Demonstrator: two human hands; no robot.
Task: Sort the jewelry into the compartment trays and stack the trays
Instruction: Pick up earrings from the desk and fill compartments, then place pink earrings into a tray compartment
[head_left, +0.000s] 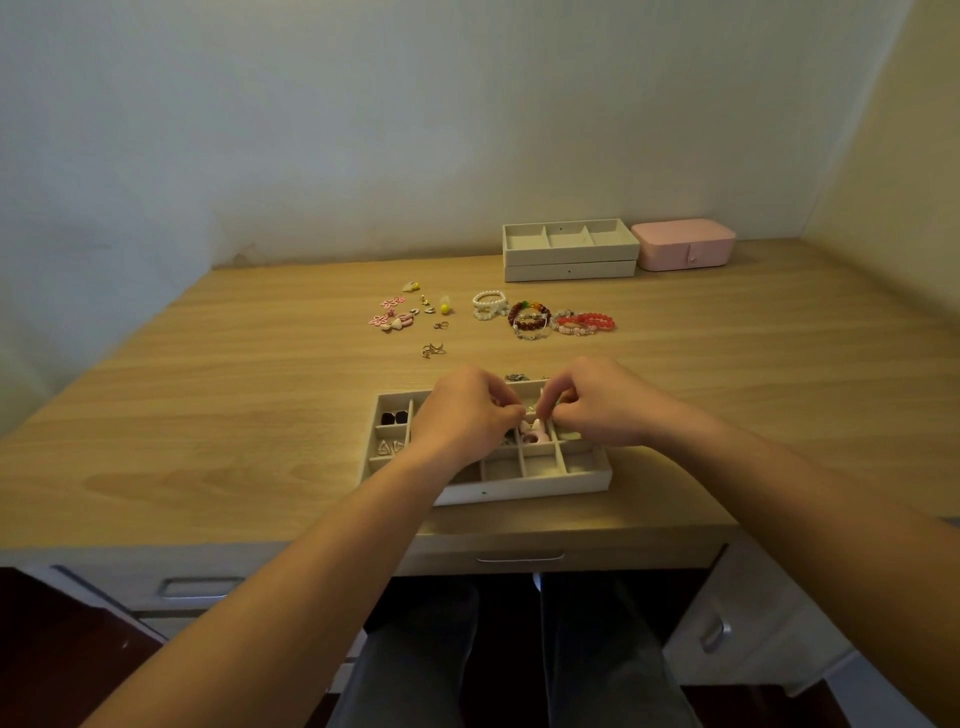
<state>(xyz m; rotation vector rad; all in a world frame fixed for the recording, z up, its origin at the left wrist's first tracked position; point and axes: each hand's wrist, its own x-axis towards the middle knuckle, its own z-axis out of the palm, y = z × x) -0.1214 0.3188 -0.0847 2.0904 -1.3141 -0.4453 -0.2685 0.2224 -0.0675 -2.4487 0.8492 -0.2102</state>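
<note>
Two bare forearms enter from the lower edge; no sleeves, watch, rings or bracelets are visible on either. Left hand (464, 413) and right hand (602, 402) are ungloved, nails too small to assess. Legs below the desk wear dark grey trousers (415, 654), fabric plain, unmarked.

Hidden or unclear, as we find it:
- Near compartment tray (519, 486): the left hand (462, 415) and right hand (597, 402) cover its middle cells; we cannot read their contents.
- A small item pinched between the fingertips (521, 414): too small for us to identify.
- Grey chain (517, 376), centre frame: partly behind the hands.
- Lower stacked tray (569, 271), upper right: interior concealed by the tray above.
- Both forearms: cut off at the bottom edge.
- Small gold pieces (432, 349): too tiny to name.
</note>
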